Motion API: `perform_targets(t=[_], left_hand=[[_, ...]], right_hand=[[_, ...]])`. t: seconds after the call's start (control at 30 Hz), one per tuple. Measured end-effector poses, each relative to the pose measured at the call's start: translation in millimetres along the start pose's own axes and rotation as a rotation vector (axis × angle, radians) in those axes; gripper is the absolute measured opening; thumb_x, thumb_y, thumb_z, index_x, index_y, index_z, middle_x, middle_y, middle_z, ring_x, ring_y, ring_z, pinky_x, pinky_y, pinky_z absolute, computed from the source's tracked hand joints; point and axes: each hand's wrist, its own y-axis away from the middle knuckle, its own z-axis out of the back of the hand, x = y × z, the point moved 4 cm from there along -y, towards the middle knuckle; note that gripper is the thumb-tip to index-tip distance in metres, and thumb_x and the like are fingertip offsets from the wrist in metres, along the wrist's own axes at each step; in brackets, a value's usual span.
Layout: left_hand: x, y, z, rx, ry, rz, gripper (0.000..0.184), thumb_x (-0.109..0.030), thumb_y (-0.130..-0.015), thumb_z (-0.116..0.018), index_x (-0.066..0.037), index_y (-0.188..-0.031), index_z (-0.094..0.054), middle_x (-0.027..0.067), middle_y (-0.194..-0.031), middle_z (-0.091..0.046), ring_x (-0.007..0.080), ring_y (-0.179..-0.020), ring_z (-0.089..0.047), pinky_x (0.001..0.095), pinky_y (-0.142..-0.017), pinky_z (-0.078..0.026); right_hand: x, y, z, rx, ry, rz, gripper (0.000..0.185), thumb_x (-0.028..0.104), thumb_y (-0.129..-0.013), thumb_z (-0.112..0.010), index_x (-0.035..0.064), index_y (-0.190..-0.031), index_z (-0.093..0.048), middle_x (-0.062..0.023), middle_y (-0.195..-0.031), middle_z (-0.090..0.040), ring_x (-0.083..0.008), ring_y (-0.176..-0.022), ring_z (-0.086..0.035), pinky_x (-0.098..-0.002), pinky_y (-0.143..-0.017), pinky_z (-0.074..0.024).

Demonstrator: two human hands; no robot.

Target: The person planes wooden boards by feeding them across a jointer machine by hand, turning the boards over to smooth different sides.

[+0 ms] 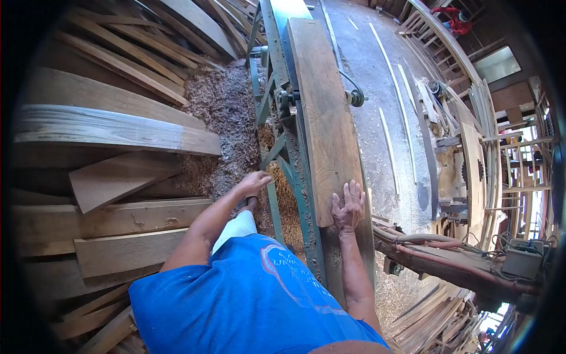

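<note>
A long, thick wooden board [330,112] lies lengthwise on the bed of a green-framed machine [303,189]. My right hand [349,206] rests on the board's near right corner with its fingers spread. My left hand [257,182] is off the board, in the air left of the machine frame above the shavings; its fingers look loosely curled, and nothing can be made out in them. The board's far end reaches past the round metal parts [355,98] at the machine's sides.
Planks [118,127] lie stacked on the left. Wood shavings [227,118] cover the floor beside the machine. Thin strips [389,141] lie on the floor to the right. A thick beam with cables [448,256] stands at the lower right. A person in red [458,23] is far off.
</note>
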Motion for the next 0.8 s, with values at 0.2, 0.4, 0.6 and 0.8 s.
perform_targets(t=[0.2, 0.4, 0.6, 0.8], left_hand=[[-39.9, -84.8, 0.0, -0.089, 0.284, 0.135, 0.055, -0.044, -0.096, -0.051, 0.005, -0.119, -0.06, 0.0197, -0.112, -0.065, 0.0286, -0.099, -0.063, 0.04, -0.086, -0.05], [-43.5, -129.2, -11.2, -0.009, 0.247, 0.267, 0.058, -0.045, -0.098, -0.043, 0.01, -0.101, -0.059, 0.0233, -0.097, -0.064, 0.0316, -0.092, -0.062, 0.0448, -0.082, -0.048], [-56.8, -119.7, -7.8, -0.007, 0.266, 0.294, 0.064, -0.047, -0.1, -0.036, 0.013, -0.106, -0.057, 0.0319, -0.102, -0.061, 0.0416, -0.102, -0.059, 0.0475, -0.09, -0.043], [-54.7, -125.0, -5.4, 0.028, 0.116, 0.218, 0.067, -0.049, -0.1, -0.033, 0.014, -0.112, -0.055, 0.0348, -0.117, -0.057, 0.0468, -0.111, -0.055, 0.0486, -0.097, -0.041]], right_hand=[[10.2, -52.5, -19.9, 0.017, -0.008, 0.015, 0.054, 0.039, -0.09, -0.06, 0.0011, -0.127, -0.059, -0.0191, -0.143, -0.047, -0.0347, -0.137, -0.039, -0.0493, -0.115, -0.0221], [20.4, -106.6, -43.2, -0.004, -0.02, 0.036, 0.056, 0.041, -0.091, -0.058, 0.0005, -0.129, -0.057, -0.0201, -0.142, -0.047, -0.0358, -0.136, -0.039, -0.0492, -0.115, -0.0221], [28.8, -149.5, -60.9, -0.013, -0.026, 0.037, 0.056, 0.04, -0.091, -0.058, 0.0003, -0.13, -0.056, -0.0204, -0.143, -0.047, -0.0363, -0.136, -0.039, -0.0492, -0.115, -0.0222], [31.5, -178.5, -73.9, -0.019, -0.025, 0.023, 0.058, 0.042, -0.091, -0.056, -0.0005, -0.131, -0.054, -0.0202, -0.143, -0.046, -0.0352, -0.137, -0.038, -0.0489, -0.116, -0.0209]])
